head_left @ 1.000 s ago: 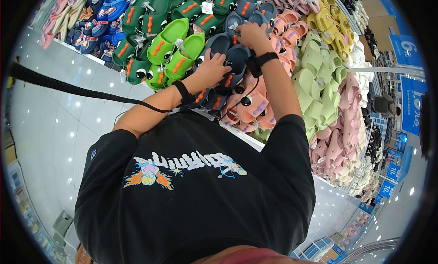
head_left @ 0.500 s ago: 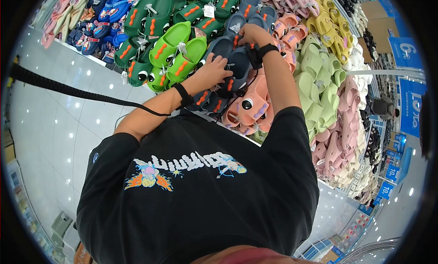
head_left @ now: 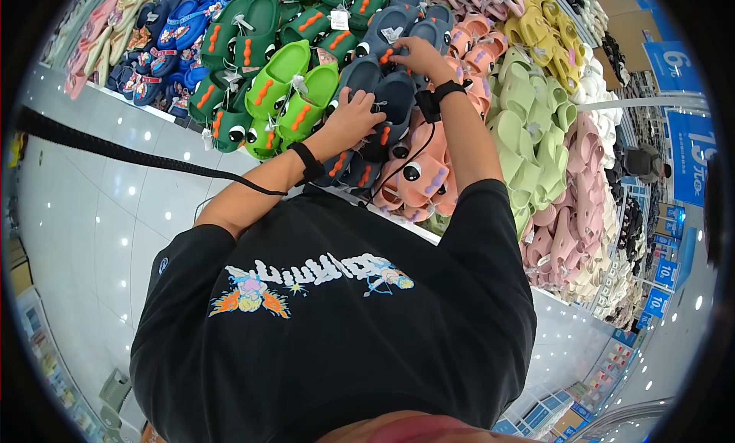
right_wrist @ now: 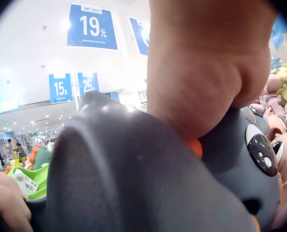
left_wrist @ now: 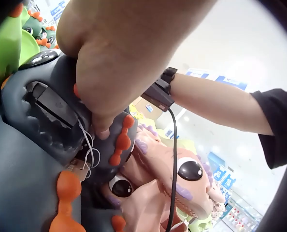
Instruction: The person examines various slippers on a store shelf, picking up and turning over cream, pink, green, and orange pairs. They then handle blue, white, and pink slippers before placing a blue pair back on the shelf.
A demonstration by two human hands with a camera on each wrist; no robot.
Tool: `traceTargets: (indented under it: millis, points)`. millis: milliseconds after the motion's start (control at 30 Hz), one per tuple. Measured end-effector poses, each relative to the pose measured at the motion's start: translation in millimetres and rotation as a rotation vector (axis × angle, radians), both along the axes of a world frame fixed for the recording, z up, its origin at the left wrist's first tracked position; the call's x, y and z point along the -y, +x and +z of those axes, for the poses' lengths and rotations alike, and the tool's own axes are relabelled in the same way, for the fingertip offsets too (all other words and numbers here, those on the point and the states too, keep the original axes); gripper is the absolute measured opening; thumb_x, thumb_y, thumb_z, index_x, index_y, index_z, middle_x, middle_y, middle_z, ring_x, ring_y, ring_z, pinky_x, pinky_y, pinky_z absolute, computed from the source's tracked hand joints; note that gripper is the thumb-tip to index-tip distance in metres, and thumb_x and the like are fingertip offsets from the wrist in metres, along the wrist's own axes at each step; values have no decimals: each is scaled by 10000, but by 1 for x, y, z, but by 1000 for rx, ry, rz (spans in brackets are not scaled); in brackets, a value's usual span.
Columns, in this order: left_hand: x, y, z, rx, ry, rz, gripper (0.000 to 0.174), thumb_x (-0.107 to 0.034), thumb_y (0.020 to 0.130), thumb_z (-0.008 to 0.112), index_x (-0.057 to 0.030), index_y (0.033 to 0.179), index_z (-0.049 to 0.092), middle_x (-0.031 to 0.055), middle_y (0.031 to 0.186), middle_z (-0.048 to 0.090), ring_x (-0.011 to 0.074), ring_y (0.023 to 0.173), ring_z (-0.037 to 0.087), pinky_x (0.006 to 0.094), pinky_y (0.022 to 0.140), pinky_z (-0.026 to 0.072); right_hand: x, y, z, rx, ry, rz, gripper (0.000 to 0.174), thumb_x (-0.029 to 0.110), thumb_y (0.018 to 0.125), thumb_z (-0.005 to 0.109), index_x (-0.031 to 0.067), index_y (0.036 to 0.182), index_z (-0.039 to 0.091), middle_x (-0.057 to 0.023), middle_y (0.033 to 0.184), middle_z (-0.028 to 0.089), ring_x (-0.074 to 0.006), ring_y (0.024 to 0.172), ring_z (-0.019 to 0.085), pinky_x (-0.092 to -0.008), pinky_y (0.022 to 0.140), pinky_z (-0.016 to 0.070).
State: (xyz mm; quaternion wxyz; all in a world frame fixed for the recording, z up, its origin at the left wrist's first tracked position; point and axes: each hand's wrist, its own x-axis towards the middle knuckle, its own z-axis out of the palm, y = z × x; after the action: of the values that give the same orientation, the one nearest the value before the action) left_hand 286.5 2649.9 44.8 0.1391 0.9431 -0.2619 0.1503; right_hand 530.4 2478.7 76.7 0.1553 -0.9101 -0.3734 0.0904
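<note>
A pair of dark grey slippers [head_left: 394, 98] with orange ridges lies in a pile of similar ones, joined by a thin white tie. My left hand [head_left: 354, 123] grips its near part with bent fingers. Farther off, my right hand [head_left: 419, 58] holds the toe end beside an orange ridge. In the left wrist view, a hand [left_wrist: 114, 63] reaches down over a grey slipper [left_wrist: 47, 106], a fingertip against its side. The right wrist view has a grey slipper [right_wrist: 129, 169] close up, the right hand [right_wrist: 206, 72] behind it; most fingertips are hidden.
Bright green slippers [head_left: 295, 98] and dark green ones [head_left: 249, 41] lie to the left. On the right are salmon slippers [head_left: 421, 163], pale green ones [head_left: 528, 144] and pink ones [head_left: 574, 228]. A black strap [head_left: 138, 156] crosses the left side.
The head view has shifted slightly. My right hand has moved a little left along the grey slippers, and its wrist cable hangs differently. My left hand stays at the near part.
</note>
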Motion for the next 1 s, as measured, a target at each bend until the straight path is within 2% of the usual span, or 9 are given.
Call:
traceTargets:
  millis: [133, 233, 300, 400, 500, 600, 633, 767, 1000]
  points:
    - [4, 3, 0, -27, 14, 30, 371, -300, 806, 809, -221, 1156, 715, 77, 1092, 530, 268, 1118, 506, 516, 999, 332, -1, -16, 13, -61, 3, -86, 429, 356, 857, 790, 57, 1155, 716, -156, 1005, 727, -321, 966, 695, -438, 798, 539]
    - [6, 5, -1, -30, 10, 42, 390, -313, 807, 812, -223, 1173, 709, 77, 1101, 532, 265, 1121, 507, 514, 994, 331, 2, -18, 13, 60, 8, -53, 433, 377, 864, 785, 67, 1158, 711, -139, 1009, 716, -312, 963, 694, -433, 793, 539]
    - [6, 7, -2, -23, 4, 45, 403, -320, 807, 814, -223, 1182, 705, 77, 1106, 534, 264, 1125, 506, 515, 994, 330, 3, -35, 25, 221, 138, -231, 454, 392, 851, 780, 110, 1200, 709, -131, 1082, 704, -349, 1006, 679, -451, 871, 545]
    - [8, 7, -3, 15, -21, 43, 444, -328, 806, 815, -216, 1217, 688, 79, 1123, 538, 268, 1127, 511, 517, 995, 331, 9, -61, 47, 254, 217, -280, 474, 381, 844, 783, 121, 1230, 690, -129, 1072, 677, -342, 1019, 665, -437, 887, 535]
    - [8, 5, -6, 40, -19, 68, 475, -322, 813, 810, -210, 1251, 665, 76, 1139, 541, 266, 1124, 518, 515, 996, 334, 19, -94, 54, 182, 158, -185, 483, 354, 828, 796, 112, 1231, 684, -143, 1082, 677, -348, 1044, 657, -429, 913, 526]
    - [4, 8, -7, -10, 16, 45, 488, -319, 807, 812, -208, 1256, 655, 70, 1126, 539, 263, 1112, 525, 504, 1002, 336, 25, -106, 30, 135, 182, -142, 498, 312, 817, 805, 97, 1242, 658, -155, 1077, 677, -364, 1045, 653, -442, 916, 524]
    - [4, 9, -8, -2, -5, 44, 486, -315, 803, 814, -208, 1249, 654, 68, 1119, 537, 261, 1109, 527, 497, 1000, 337, 28, -107, 24, 127, 179, -117, 447, 231, 838, 790, 80, 1226, 627, -180, 1083, 687, -391, 1043, 653, -461, 912, 522]
    - [0, 9, -11, 57, -55, 23, 486, -309, 786, 822, -205, 1230, 653, 64, 1081, 521, 257, 1083, 525, 461, 980, 342, 32, -106, 22, 59, 146, -237, 326, 131, 880, 743, 58, 1164, 602, -220, 1080, 696, -422, 1040, 655, -483, 903, 515]
    - [-2, 15, -11, 92, -87, 6, 505, -344, 797, 811, -191, 1246, 635, 66, 1063, 516, 265, 1070, 518, 462, 982, 347, 38, -101, 12, 78, 244, -149, 325, 124, 886, 730, 58, 1180, 607, -220, 1033, 697, -416, 1028, 654, -473, 906, 518]
